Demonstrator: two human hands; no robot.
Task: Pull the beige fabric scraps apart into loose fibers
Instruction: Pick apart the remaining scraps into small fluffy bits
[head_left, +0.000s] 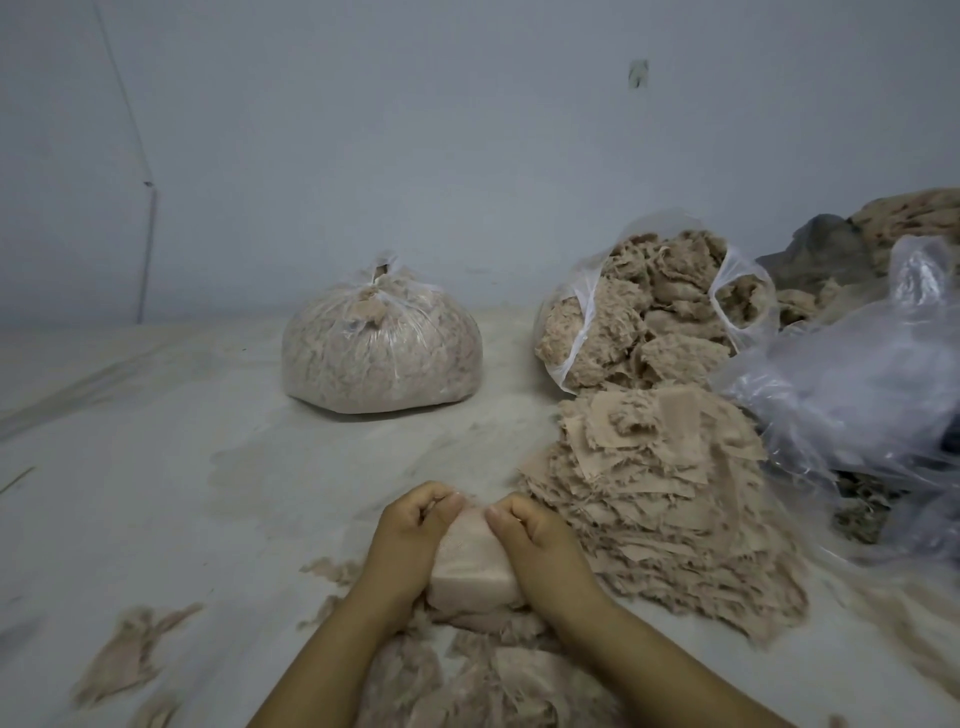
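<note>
Two hands are working at the middle: the left hand (410, 525) and the right hand (535, 535) are both curling their fingers round one scrap (470, 566), pinching its far edge with the thumbs almost touching each other. The scrap is sitting between the two palms, a pale beige folded piece with a fine woven grid showing on its top and a smooth folded edge facing the person.

Three clear bags are standing beyond the hands. One tied bag (382, 348), packed full of fibers, is sitting straight ahead of the left hand, well apart from it. One open bag (649, 306), overflowing with fluffy beige fibers, is lying ahead of the right hand. A third, crumpled bag (857, 384) is slumping further out to the right, partly covering a dark heap behind it.

One stack (660, 499) of flat, frayed beige scraps is rising just beside the right hand, between that hand and the open bag. Loose fibers (467, 675) are lying under and nearer than the wrists, and a few stray shreds (130, 649) are lying on the surface (208, 467) out to the left of the left arm. The surface is looking whitish and dusty.
</note>
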